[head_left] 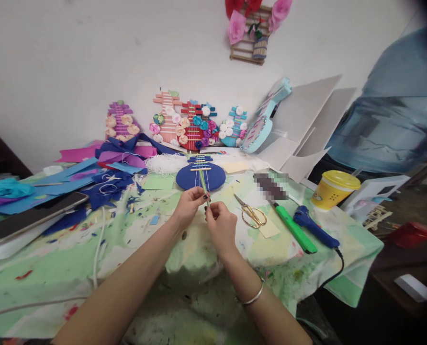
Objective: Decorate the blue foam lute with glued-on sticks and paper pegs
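Observation:
My left hand (191, 203) and my right hand (220, 225) meet at the table's front middle, fingertips closed on a thin green strip (204, 184). The left hand pinches it higher up and the right hand lower down. The strip's far end overlaps a dark blue lute-shaped craft piece (185, 178), which lies flat with pale strings and yellow cross bars. To the right of my hands lie gold-handled scissors (253, 215), blades pointing up and left. Whether the strip is paper or another material, I cannot tell.
A green-handled tool (295, 230), a blue corded glue gun (316, 227) and a yellow lidded cup (333, 191) stand or lie at right. Several decorated lutes (192, 127) lean on the wall. White string (165, 164), coloured sheets (79, 175) and a phone (37, 215) occupy the left.

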